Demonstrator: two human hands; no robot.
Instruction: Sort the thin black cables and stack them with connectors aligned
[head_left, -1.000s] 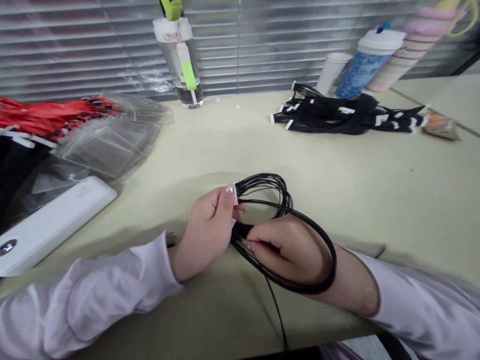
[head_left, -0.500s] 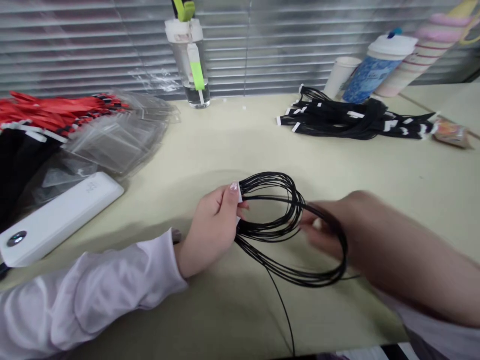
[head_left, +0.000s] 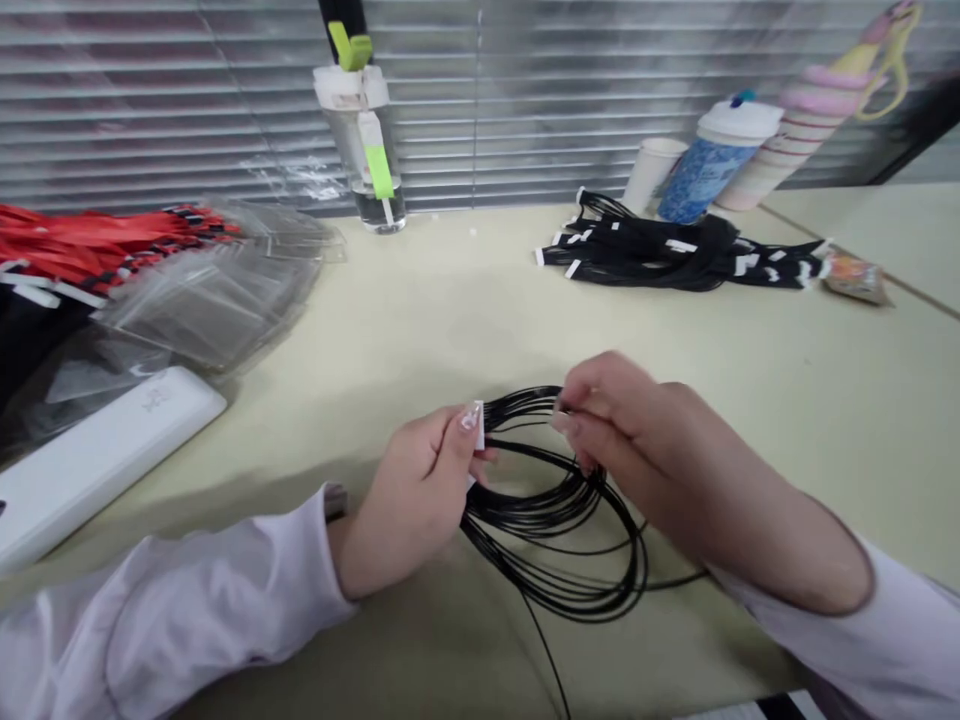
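Note:
A coil of thin black cord (head_left: 559, 530) lies on the pale table (head_left: 750, 400) in front of me, with one loose strand trailing toward the near edge. My left hand (head_left: 420, 490) is closed, pinching the coil's left side where a small white tag shows between thumb and finger. My right hand (head_left: 622, 430) is over the coil's top, its fingertips pinched on the strands just right of the tag.
A pile of bundled black cords with white tags (head_left: 675, 255) lies at the back right, beside cups and bottles (head_left: 716, 155). A clear water bottle (head_left: 364, 135) stands at the back. Clear sleeves (head_left: 217, 290), red lanyards (head_left: 82, 240) and a white power bank (head_left: 90, 460) fill the left.
My right hand came out of the loop, swung right, then returned to pinch the coil's top. The coil has dropped flatter on the table. My left hand kept its pinch.

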